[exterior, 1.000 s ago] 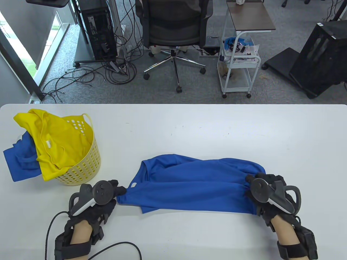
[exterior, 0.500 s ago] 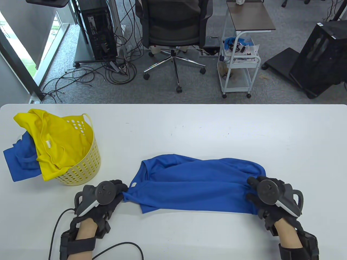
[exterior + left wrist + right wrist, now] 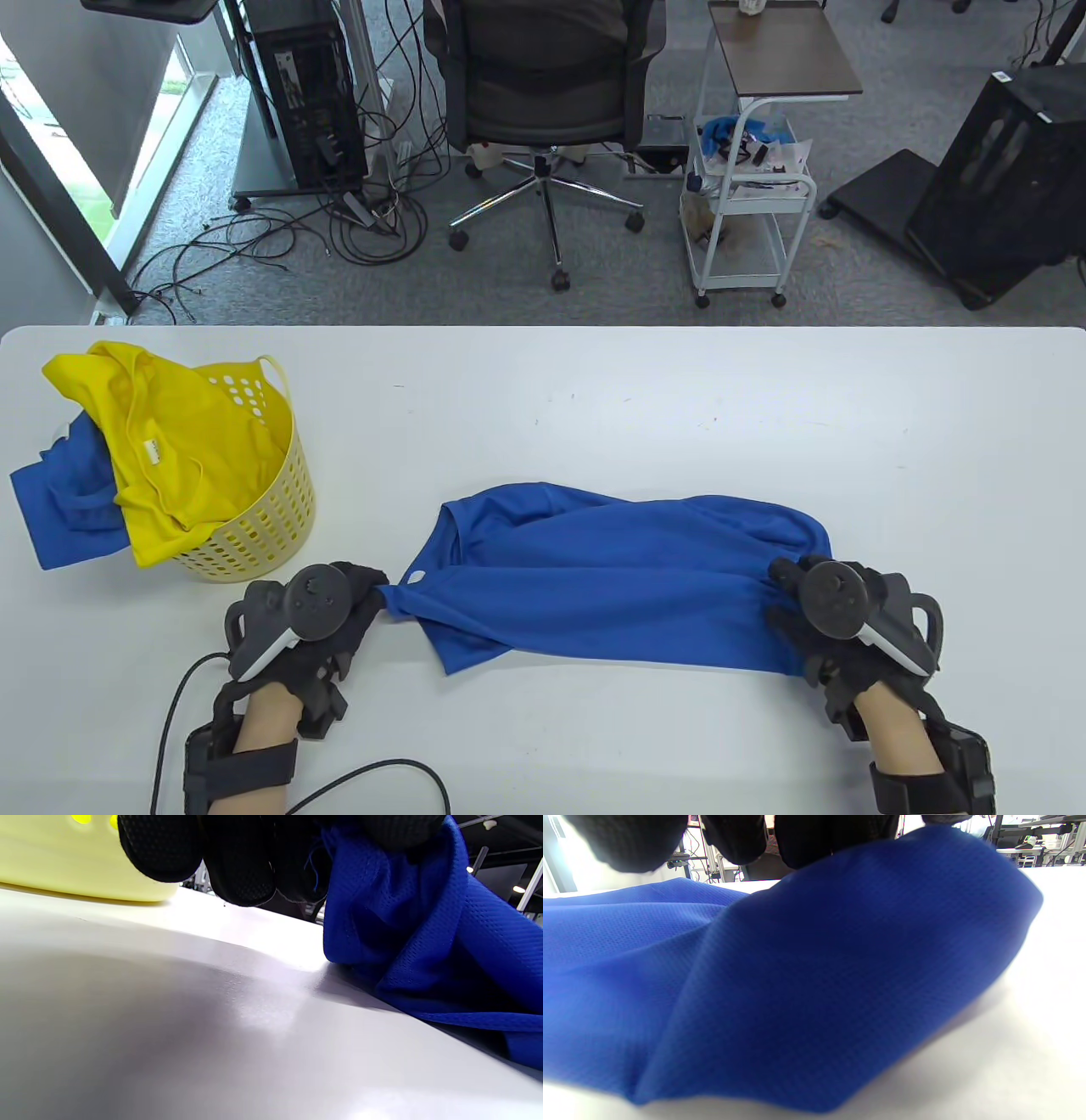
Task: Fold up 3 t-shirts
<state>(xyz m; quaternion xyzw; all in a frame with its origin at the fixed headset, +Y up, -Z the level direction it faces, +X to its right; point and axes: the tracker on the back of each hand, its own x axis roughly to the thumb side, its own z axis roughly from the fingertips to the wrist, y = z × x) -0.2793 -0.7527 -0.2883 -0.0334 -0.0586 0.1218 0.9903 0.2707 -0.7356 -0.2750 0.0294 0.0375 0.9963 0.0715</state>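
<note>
A blue t-shirt (image 3: 611,577) lies crumpled across the front of the white table (image 3: 594,399), stretched between both hands. My left hand (image 3: 365,598) grips its left end, with cloth bunched in the fingers (image 3: 237,861) and the shirt (image 3: 424,933) hanging from them to the table. My right hand (image 3: 785,598) grips the right end; the shirt (image 3: 797,976) fills the right wrist view under the fingers (image 3: 831,836). A yellow t-shirt (image 3: 161,441) and another blue t-shirt (image 3: 64,501) hang over the yellow basket (image 3: 263,526) at the left.
The basket stands close to my left hand, its wall also showing in the left wrist view (image 3: 63,861). A black cable (image 3: 373,777) runs from the left wrist along the table's front edge. Beyond the table stand an office chair (image 3: 543,102) and a white cart (image 3: 747,187).
The left hand drifted right and then back left with the shirt's end, pulling that end taut. The right hand shifted slightly right and toward me. Both grips held.
</note>
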